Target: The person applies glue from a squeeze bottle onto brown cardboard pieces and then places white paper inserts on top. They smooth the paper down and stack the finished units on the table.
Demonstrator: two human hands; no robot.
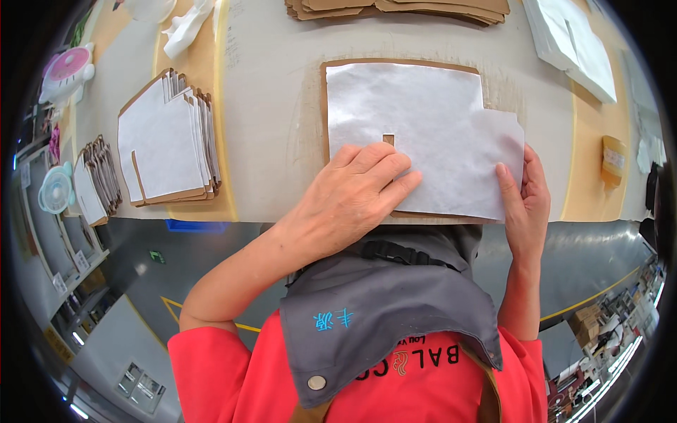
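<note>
A white sheet point(423, 106) with a small rectangular slot and a stepped right side lies over a brown cardboard panel point(325, 99) at the table's near edge. Brown borders show along its top and left. My left hand point(363, 185) rests on the sheet just below the slot, fingers stretched to the right and pressing lightly. At the sheet's right end, my right hand point(525, 201) pinches the edge, thumb on top and fingers beneath. Whether those fingers also hold the cardboard is hidden.
On the left stand a stack of white-faced brown panels point(162, 148) and a smaller stack point(95, 176). Brown cardboard pieces point(402, 8) lie at the far side. White sheets point(568, 42) and a yellowish bottle point(612, 162) are on the right. Small fans point(56, 189) stand far left.
</note>
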